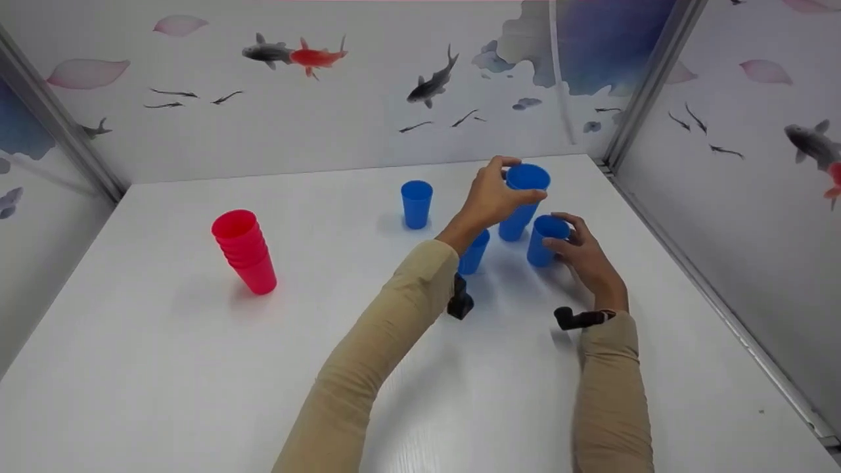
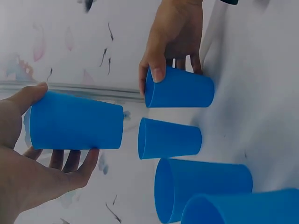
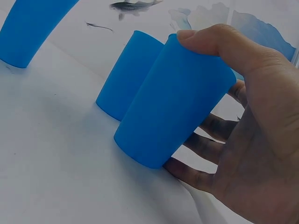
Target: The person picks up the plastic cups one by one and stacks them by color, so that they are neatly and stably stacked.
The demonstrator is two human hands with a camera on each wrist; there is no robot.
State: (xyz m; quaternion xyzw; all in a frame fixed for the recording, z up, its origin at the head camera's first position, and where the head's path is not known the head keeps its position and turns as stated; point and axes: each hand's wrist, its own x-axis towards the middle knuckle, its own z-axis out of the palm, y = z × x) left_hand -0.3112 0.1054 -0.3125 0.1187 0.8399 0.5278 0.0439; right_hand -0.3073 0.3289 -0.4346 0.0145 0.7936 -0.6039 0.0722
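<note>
Grasping a raised blue cup (image 2: 77, 121) between thumb and fingers of the left hand (image 1: 493, 195), apart from and above the rear blue cup (image 2: 173, 138). Grasping also, with the right hand (image 1: 587, 256), thumb at the rim, a standing blue cup (image 3: 173, 98) on the white table (image 1: 197, 394), with a partly hidden blue cup (image 1: 474, 255) and a lone blue cup (image 1: 416, 207) to the left and, well apart farther left, a nested stack of red cups (image 1: 253, 259).

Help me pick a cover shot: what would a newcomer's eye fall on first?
Probably the stack of red cups, standing apart on the left of the white table. Next, toward the right, the left grip holds a blue cup in the air. Behind, a red fish brightens the wall.
</note>
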